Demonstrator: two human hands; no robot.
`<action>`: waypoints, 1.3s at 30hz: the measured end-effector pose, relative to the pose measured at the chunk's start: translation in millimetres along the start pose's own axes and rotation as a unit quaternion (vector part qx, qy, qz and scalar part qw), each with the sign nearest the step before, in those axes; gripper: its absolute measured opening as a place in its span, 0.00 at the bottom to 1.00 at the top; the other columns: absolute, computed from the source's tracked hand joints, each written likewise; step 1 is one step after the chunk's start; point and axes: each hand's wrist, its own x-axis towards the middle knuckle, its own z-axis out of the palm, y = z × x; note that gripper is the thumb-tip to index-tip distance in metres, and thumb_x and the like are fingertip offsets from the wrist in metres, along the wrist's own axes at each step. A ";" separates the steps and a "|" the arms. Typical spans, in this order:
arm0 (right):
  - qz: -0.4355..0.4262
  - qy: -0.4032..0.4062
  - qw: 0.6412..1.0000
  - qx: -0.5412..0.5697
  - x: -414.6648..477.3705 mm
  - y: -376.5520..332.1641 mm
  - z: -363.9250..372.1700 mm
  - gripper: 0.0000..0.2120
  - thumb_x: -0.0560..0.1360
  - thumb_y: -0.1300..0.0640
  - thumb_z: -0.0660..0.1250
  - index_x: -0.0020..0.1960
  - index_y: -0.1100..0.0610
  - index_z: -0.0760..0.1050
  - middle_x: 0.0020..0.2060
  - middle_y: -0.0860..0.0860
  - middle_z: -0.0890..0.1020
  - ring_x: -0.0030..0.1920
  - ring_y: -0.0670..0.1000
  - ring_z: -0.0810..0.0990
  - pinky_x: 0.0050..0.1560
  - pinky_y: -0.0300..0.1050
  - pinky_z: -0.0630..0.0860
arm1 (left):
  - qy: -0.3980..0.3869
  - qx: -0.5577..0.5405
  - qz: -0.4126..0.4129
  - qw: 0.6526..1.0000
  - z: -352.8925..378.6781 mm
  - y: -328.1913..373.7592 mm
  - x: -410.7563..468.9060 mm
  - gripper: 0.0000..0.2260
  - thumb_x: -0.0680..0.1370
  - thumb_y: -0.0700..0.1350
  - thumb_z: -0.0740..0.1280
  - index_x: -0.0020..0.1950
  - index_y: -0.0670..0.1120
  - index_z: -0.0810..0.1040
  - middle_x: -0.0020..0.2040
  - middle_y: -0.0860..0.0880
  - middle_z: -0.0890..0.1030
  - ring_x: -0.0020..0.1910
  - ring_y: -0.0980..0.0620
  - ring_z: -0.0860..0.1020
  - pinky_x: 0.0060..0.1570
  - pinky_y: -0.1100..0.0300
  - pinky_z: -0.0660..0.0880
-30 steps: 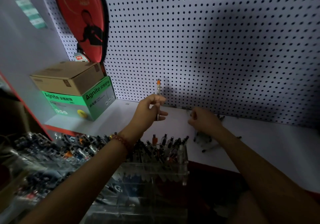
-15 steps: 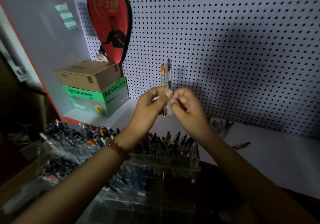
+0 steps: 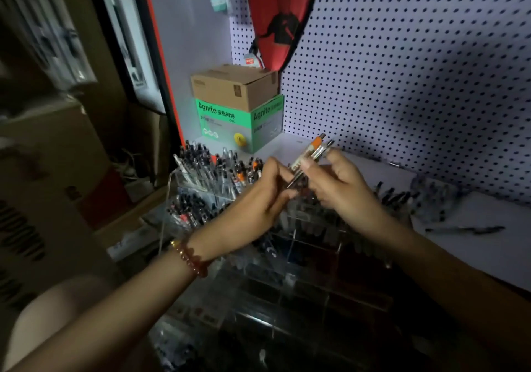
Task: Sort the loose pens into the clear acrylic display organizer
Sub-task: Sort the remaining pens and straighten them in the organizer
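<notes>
Two pens (image 3: 311,157) lie pressed side by side as a pair, slanting with their click ends up and away from the person and their points down and toward the person; one has an orange band (image 3: 317,143) near its top and a pale label with dark print along the barrel, the other is a clear, greyish barrel with a metal tip; the left hand (image 3: 255,199), with a bead bracelet (image 3: 189,256) on its wrist, has its fingers curled in and pinches the lower, pointed ends of the pair; the right hand (image 3: 344,192) is likewise curled, its thumb laid across the barrels and its fingers wrapped behind them, so both hands grip the same two pens; the pair is held in the air between the two hands, just above the rear tier of the clear acrylic organizer (image 3: 168,208), and touches none of it; the organizer is stepped in rows, its compartments crowded with upright dark and clear pens, some orange-topped; to the right of the organizer more loose pens (image 3: 431,199) lie in a heap on the white shelf (image 3: 488,251), and one dark pen (image 3: 465,229) lies flat by itself; behind the organizer and to its left a brown cardboard box (image 3: 232,87) sits on a green box (image 3: 238,121) printed Agnite; above these a red racket cover (image 3: 281,18) hangs on the pegboard (image 3: 402,70).
</notes>
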 end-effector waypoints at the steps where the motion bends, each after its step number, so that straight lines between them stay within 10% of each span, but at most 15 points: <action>1: 0.017 -0.015 1.000 0.017 -2.0 2.6 5.5 0.08 0.79 0.53 0.61 0.53 0.58 0.70 0.21 0.42 0.71 0.22 0.39 0.68 0.25 0.31 0.63 | -0.005 -0.004 -0.008 1.000 -2.2 -3.4 -7.3 0.07 0.80 0.40 0.60 0.54 0.42 0.62 0.47 0.40 0.72 0.44 0.47 0.75 0.46 0.56 0.73; 5: 0.098 -0.013 0.994 0.054 -8.9 15.4 24.8 0.05 0.81 0.58 0.58 0.47 0.57 0.68 0.27 0.45 0.69 0.22 0.39 0.67 0.23 0.30 0.63 | -0.016 -0.047 -0.058 0.997 -9.3 -19.3 -28.1 0.14 0.78 0.37 0.63 0.52 0.50 0.59 0.42 0.46 0.68 0.37 0.62 0.69 0.39 0.67 0.69; 13: 0.040 -0.003 0.996 0.084 -19.9 24.8 40.0 0.09 0.80 0.60 0.60 0.54 0.64 0.75 0.22 0.45 0.69 0.22 0.40 0.65 0.24 0.33 0.63 | -0.070 -0.094 -0.083 0.990 -5.4 -39.3 -43.6 0.13 0.76 0.38 0.67 0.56 0.46 0.66 0.39 0.51 0.75 0.38 0.54 0.77 0.39 0.56 0.77; 19: -0.163 0.039 0.941 -0.293 -14.7 33.8 30.4 0.11 0.77 0.50 0.57 0.45 0.55 0.74 0.27 0.49 0.77 0.25 0.47 0.74 0.26 0.49 0.72 | -0.051 0.066 -0.122 0.989 -22.3 -65.0 -57.2 0.18 0.70 0.39 0.74 0.58 0.49 0.74 0.49 0.55 0.80 0.49 0.59 0.80 0.53 0.54 0.78; 28: -0.074 -0.087 0.913 -0.392 -13.5 65.0 46.0 0.07 0.81 0.51 0.57 0.47 0.52 0.69 0.25 0.48 0.71 0.22 0.45 0.69 0.24 0.36 0.58 | -0.027 0.270 -0.108 0.956 -11.7 -64.4 -68.4 0.16 0.71 0.46 0.74 0.57 0.51 0.78 0.53 0.54 0.77 0.48 0.52 0.78 0.43 0.58 0.74; 39: 0.038 -0.146 0.877 -0.457 -11.1 89.2 54.1 0.12 0.79 0.48 0.59 0.42 0.53 0.64 0.30 0.46 0.67 0.33 0.51 0.71 0.35 0.45 0.63 | -0.025 0.330 -0.219 0.918 -2.3 -60.3 -73.4 0.15 0.71 0.58 0.71 0.53 0.52 0.78 0.46 0.55 0.82 0.46 0.52 0.80 0.41 0.58 0.76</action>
